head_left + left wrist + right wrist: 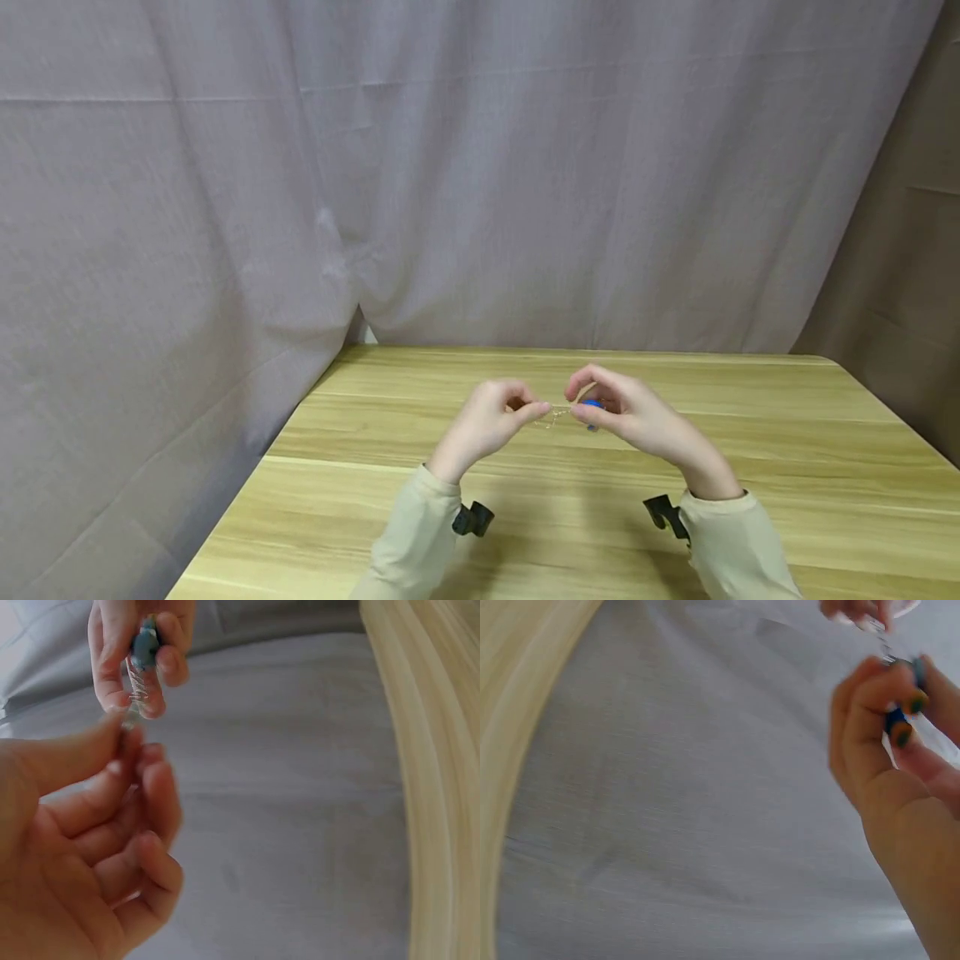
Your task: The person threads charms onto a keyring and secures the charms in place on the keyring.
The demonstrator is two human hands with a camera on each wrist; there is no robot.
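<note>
Both hands are raised above the desk [750,433], at the middle of the head view, facing each other; the right hand [637,417] pinches a small blue part [592,406] between thumb and curled fingers, the part sitting at 9 o'clock of that hand; in the left wrist view the same blue part [144,641] appears at 12 o'clock, with a thin metal spring [136,686] extending from it toward 6 o'clock; the left hand [487,421] has its fingers curled inward, thumb and forefinger closed together on the far end of the spring [557,414]; the spring spans the short gap between the two hands, clear of the desk surface; in the right wrist view the blue part [895,720] is gripped at 2 o'clock, image blurred, finer detail cannot be told; a pale grey curtain [480,167] hangs behind the desk from 9 o'clock to 2 o'clock; beige sleeves [408,533] cover both forearms; a black wrist mount [472,518] sits at each cuff
</note>
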